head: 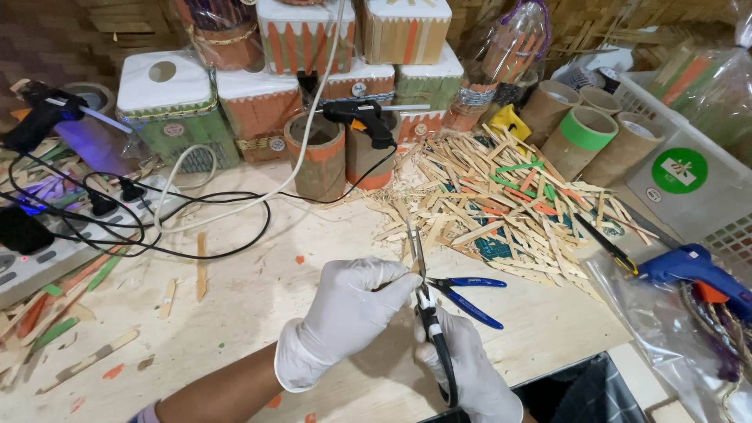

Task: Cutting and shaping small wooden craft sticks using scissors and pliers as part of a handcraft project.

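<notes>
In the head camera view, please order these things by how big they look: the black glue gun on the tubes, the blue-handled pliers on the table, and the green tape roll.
Largest to smallest, as they look:
1. Black glue gun
2. Blue-handled pliers
3. Green tape roll

The gun and pliers look close in length, and the pliers lie nearer the camera, so their order is unsure.

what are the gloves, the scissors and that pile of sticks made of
Gloves: thin white latex or nitrile by the look, wrinkled and skin-tight. Scissors: shiny metal blades, black handles, probably plastic. Pile of sticks: flat pale wood with visible grain, some painted green or orange.
</notes>
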